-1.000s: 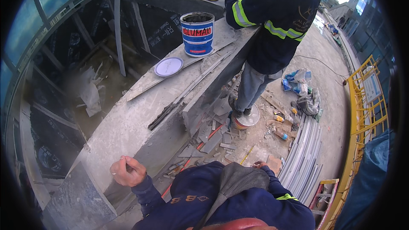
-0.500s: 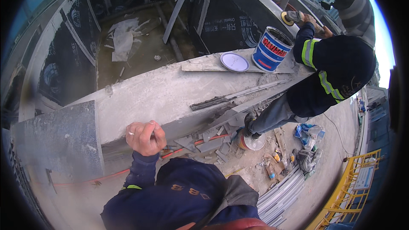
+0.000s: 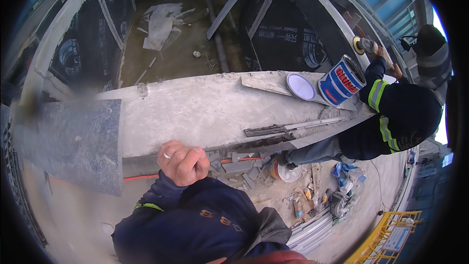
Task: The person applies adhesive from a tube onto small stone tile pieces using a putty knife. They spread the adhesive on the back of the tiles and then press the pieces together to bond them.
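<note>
My left hand (image 3: 181, 163), with a ring on one finger, is raised in front of my chest at the near edge of the rough concrete ledge (image 3: 185, 107). Its fingers are curled closed, and whatever may be inside them is hidden. Left of it stands a grey slab (image 3: 93, 142), blurred at its left part. My right hand is out of the picture. On the ledge to the right are a blue and white paint can (image 3: 337, 88) and its round lid (image 3: 301, 86) on a flat board. Grey strips (image 3: 293, 125) lie nearer to me.
At the right a co-worker (image 3: 400, 105) holds a power tool (image 3: 367, 46) against the wall's top. Below are broken tile pieces (image 3: 239, 166), a bucket (image 3: 286, 171), plastic bags (image 3: 348, 176), long metal profiles (image 3: 312, 232) and a yellow frame (image 3: 386, 234). Behind the ledge lies a dark-lined pit (image 3: 195, 24).
The view has swung, so most of the scene sits farther right. My left hand stays closed in front of my chest. The co-worker's tool remains at the wall's top.
</note>
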Motion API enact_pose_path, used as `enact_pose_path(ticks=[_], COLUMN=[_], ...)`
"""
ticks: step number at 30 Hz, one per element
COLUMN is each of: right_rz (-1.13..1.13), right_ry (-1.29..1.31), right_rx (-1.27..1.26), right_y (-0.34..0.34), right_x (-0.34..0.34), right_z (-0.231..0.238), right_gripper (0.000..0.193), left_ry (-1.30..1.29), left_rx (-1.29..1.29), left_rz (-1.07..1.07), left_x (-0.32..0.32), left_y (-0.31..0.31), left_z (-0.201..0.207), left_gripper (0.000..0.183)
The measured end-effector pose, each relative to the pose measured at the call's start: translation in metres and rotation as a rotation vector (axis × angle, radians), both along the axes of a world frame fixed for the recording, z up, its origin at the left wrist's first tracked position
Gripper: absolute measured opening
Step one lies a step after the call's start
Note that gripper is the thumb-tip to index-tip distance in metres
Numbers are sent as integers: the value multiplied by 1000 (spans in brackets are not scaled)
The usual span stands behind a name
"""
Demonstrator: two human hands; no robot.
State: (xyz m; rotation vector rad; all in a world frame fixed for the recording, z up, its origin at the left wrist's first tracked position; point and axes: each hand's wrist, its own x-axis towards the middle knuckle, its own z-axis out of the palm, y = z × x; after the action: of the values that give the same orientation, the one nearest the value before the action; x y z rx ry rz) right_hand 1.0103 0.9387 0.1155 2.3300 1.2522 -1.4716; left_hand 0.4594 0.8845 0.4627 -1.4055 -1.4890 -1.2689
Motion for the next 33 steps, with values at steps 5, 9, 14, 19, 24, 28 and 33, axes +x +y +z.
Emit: enact_pose_path(ticks=[5,9,14,19,24,28,33], right_rz=[7,5,3,-10,-11,-80,92], right_ry=[-3,-7,-10,-5,10,38,-51], right_rx=[-12,-23,-42,-57,-74,-115,-53], right_y=[10,17,25,30,35,53,71], right_x=[-6,-11,-17,-17,-14,-24,-37], right_z=[-1,-2,-3,-11,-19,-23,-5], right_gripper=[45,45,45,45,45,45,43], left_ry=[19,31,84,108,99,28,-14], left_rx=[222,391,416,440,442,395,376], left_rz=[-27,-55,-9,-27,-45,14,32], left_x=[-4,-7,-9,-12,-11,-6,-2], left_y=[9,15,13,13,10,6,5], left_z=[-11,-24,-29,-30,-31,-30,-32], left_gripper=[16,14,7,7,10,11,12])
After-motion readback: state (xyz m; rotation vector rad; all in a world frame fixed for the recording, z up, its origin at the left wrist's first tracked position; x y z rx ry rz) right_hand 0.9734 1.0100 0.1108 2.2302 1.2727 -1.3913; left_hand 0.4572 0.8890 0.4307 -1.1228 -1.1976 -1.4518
